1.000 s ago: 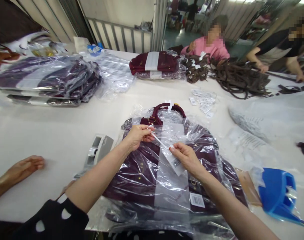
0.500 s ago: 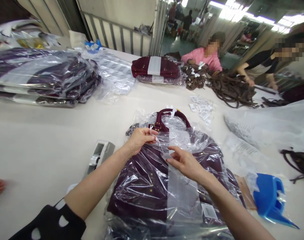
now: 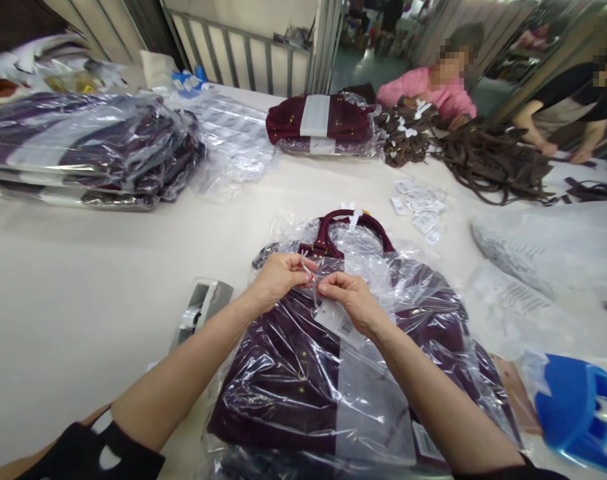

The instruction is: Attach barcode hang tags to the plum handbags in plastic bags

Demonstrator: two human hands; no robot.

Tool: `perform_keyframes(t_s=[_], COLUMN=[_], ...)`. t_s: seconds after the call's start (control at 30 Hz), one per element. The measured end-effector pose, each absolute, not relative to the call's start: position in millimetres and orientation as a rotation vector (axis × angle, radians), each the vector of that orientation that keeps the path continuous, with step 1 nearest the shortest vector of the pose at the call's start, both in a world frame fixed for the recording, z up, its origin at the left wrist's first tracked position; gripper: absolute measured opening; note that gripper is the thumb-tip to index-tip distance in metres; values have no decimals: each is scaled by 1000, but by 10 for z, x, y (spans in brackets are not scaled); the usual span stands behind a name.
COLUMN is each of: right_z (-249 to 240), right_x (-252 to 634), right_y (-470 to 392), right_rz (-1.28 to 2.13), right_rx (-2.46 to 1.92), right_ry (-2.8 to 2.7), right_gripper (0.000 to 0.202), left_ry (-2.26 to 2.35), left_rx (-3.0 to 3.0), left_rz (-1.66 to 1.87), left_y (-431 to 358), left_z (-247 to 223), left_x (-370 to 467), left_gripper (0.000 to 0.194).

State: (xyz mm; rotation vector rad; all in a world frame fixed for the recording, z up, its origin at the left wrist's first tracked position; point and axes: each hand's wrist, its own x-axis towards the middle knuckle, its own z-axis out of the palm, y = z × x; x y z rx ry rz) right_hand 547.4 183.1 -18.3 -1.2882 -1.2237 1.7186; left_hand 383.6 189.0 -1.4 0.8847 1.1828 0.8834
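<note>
A maroon handbag [image 3: 278, 380] lies on the table in clear plastic, its curved handle [image 3: 328, 230] at the top and a pale paper band across its middle. Above its upper left part, my left hand [image 3: 282, 280] pinches a thin white string [image 3: 308, 267]. The fingertips of my right hand [image 3: 350, 297] are pressed together on the same string, close to the left fingers. A white tag [image 3: 339, 321] with a barcode hangs just below my right fingers, over the plastic.
A grey tape dispenser [image 3: 203, 310] stands left of the bag, a blue one [image 3: 573, 400] at right. Wrapped bags [image 3: 98, 147] are stacked at far left; another maroon bag [image 3: 308, 120] lies behind. Brown straps [image 3: 488, 157], loose tags [image 3: 423, 203] and two people are at back right.
My right hand has moved left to the string, and its fingers have closed. The tag now shows below them. The view has shifted slightly, with the right-hand objects farther right.
</note>
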Motion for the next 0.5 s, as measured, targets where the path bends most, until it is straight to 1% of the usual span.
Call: perform_keyframes(t_s=[0.17,0.3,0.33,0.43,0.5], right_z=[-177,-236,-251,-257,-224], right_x=[5506,5419,5393,5361,5400], right_y=[1849,1829,1818,1815,1869], right_rz=[1659,1812,1823,1680,1570], right_rx=[-1244,-1108,-1100,-1184,-1228], right_ry=[-1172,-1126,-1136,-1201,-1217], right_gripper=[23,37,38,28,27], left_ry=[1233,1242,1251,1298,1296], left_rx=[909,948,961,930,867], left_rz=[836,892,910,968,996], left_y=[1961,2008,2022,2098,2202], left_z=[-5,-17,-18,-15,-9], left_x=[3885,3942,3957,3991,3994], left_gripper=[16,13,11,11,12])
